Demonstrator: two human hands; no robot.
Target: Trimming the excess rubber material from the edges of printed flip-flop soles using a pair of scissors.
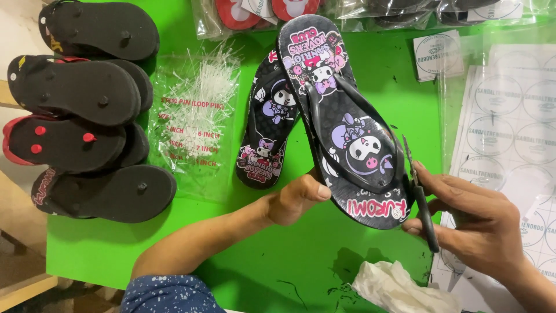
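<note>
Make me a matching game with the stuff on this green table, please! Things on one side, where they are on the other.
Things:
1. black cartoon-print flip-flop
2. black-handled scissors
3. crumpled white cloth
4. clear plastic bag of white loop pins

Places:
A. lying at the bottom edge of the green table
B. in the right hand
C. held up by the left hand
D. beside the stack of upside-down black sandals

Pairs: 1-C, 2-B, 3-A, 4-D
</note>
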